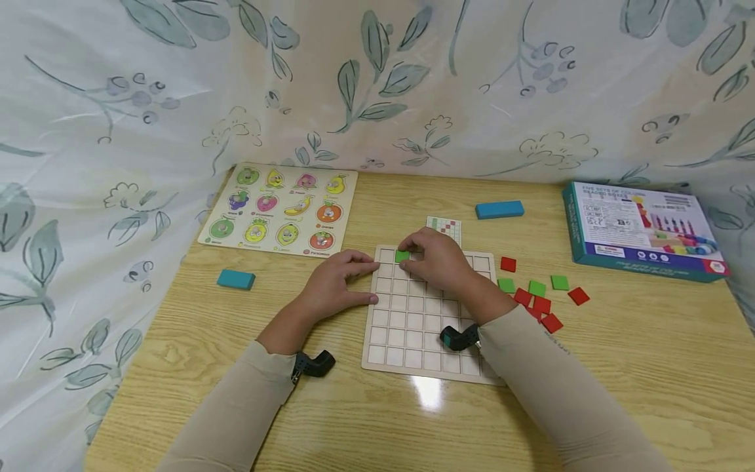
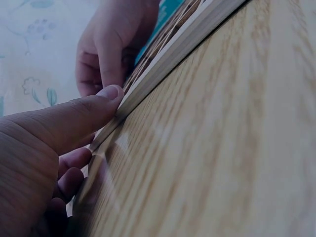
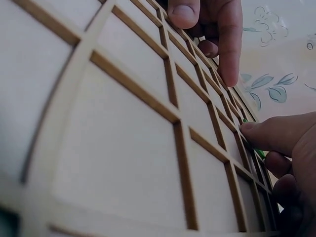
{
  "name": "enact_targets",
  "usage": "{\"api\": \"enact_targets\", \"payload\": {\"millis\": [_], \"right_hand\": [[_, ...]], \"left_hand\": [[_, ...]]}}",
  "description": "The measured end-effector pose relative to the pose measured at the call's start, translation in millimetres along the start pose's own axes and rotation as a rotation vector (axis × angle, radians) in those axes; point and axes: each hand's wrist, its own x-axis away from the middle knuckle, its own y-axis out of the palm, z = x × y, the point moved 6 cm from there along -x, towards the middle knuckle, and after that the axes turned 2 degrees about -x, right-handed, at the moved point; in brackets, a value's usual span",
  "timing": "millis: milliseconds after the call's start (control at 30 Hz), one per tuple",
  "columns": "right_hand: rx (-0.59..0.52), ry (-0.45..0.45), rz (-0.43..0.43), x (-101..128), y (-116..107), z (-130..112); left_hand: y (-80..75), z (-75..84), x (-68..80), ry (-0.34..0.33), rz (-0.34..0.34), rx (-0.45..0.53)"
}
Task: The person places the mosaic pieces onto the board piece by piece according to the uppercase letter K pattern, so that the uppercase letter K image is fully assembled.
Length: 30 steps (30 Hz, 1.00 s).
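Observation:
A wooden grid board [image 1: 398, 319] with square cells lies flat in front of me. At its far edge, my right hand [image 1: 439, 262] has thumb and fingers at a green square tile [image 1: 402, 255], which sits in the second cell of the top row. The right wrist view shows the thumb against that green tile [image 3: 260, 153], the other fingers curled behind. My left hand [image 1: 336, 285] rests at the board's left edge, thumb and fingers spread along it and holding no tile. In the left wrist view, the left thumb [image 2: 109, 94] touches the board's side.
Loose red tiles [image 1: 552, 322] and green tiles [image 1: 559, 282] lie right of the board. Behind it is a small pattern card [image 1: 445, 225], partly covered by my right hand. A fruit picture board [image 1: 277, 210], blue blocks [image 1: 500, 210] and a boxed set [image 1: 649, 229] stand around.

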Motion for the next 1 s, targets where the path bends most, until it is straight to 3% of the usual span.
{"api": "enact_targets", "payload": {"millis": [400,733,1000], "right_hand": [[-0.048,-0.006,0.037,3,-1,1],[-0.178,0.01,0.063,4,-9,1],[-0.187,0.044,0.049,12,-18,-2]], "left_hand": [[-0.4,0.6,0.2,-0.001,0.0,-0.015],[-0.1,0.9,1.0,-0.024,-0.01,-0.008],[0.0,1.4,0.2,-0.036,-0.016,-0.012]]}}
